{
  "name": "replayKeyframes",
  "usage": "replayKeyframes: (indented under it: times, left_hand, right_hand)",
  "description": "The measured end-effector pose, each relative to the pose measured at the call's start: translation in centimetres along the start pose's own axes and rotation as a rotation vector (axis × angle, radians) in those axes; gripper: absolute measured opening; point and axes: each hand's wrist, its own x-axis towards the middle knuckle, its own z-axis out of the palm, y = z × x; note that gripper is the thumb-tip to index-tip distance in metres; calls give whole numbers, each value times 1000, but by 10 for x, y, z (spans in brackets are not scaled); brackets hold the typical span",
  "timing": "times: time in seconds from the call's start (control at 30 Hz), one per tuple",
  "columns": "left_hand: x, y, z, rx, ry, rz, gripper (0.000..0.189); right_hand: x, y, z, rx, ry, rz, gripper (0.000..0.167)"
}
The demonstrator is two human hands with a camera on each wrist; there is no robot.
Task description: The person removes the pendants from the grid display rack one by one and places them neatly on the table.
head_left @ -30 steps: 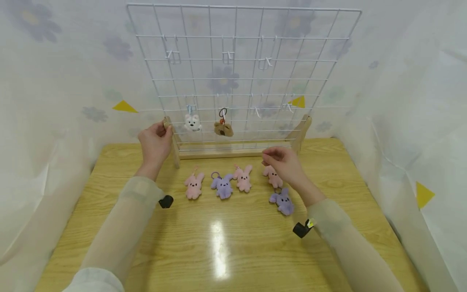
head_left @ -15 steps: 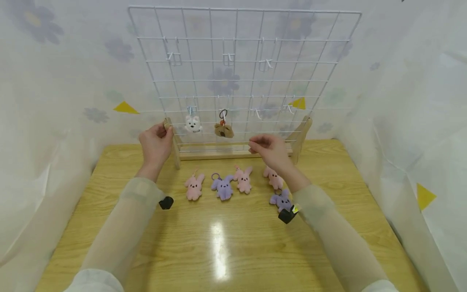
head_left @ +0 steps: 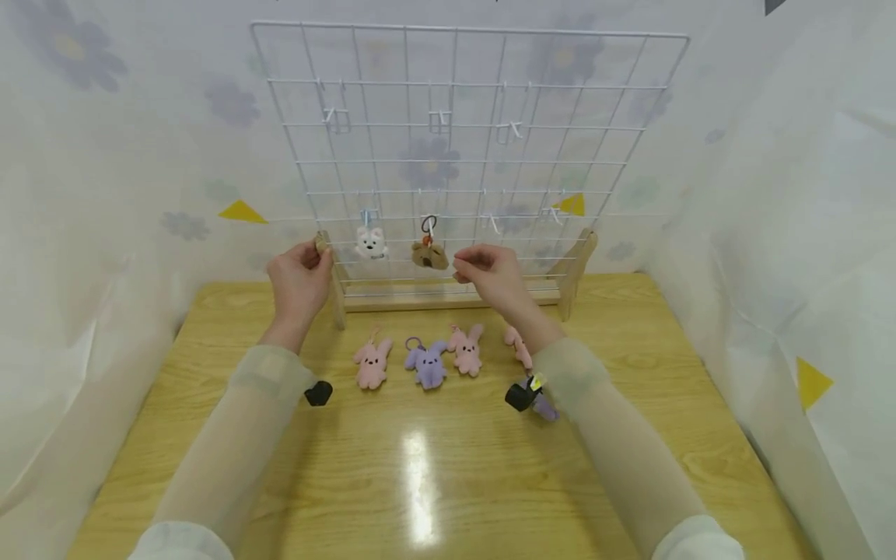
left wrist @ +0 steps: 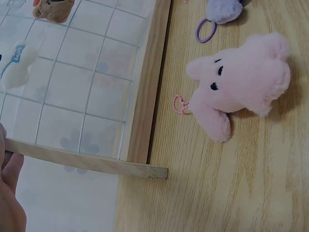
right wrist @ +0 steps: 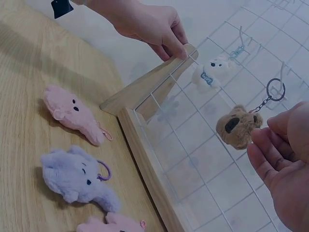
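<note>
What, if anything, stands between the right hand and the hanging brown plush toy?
Nothing visible stands between them: the right hand is just beside the brown plush toy, though whether they touch is unclear.

Plenty of room in front, a wire wall behind.
The wire grid (head_left: 455, 162) bars any reach farther back; the brown plush (head_left: 428, 255) hangs just beside the right hand (head_left: 497, 280), in its way leftward. The left hand (head_left: 299, 284) blocks one end of the wooden stand (head_left: 409, 302). A hand could pass over the near table (head_left: 336, 474).
</note>
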Motion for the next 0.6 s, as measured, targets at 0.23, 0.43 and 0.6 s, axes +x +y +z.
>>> replayKeyframes:
  times: [0.23,0.43,0.6]
  left_hand:
    - [0,-2,1,14,5,-17,24]
    - [0,0,1,-8,-11,-38,28]
    - [0,1,0,-12,-7,-17,26]
  right_hand:
    - [16,-9,16,-7,12,-24,19]
    - [27,-14,28,20,41,-14,19]
    - [34,-16,35,50,77,-11,20]
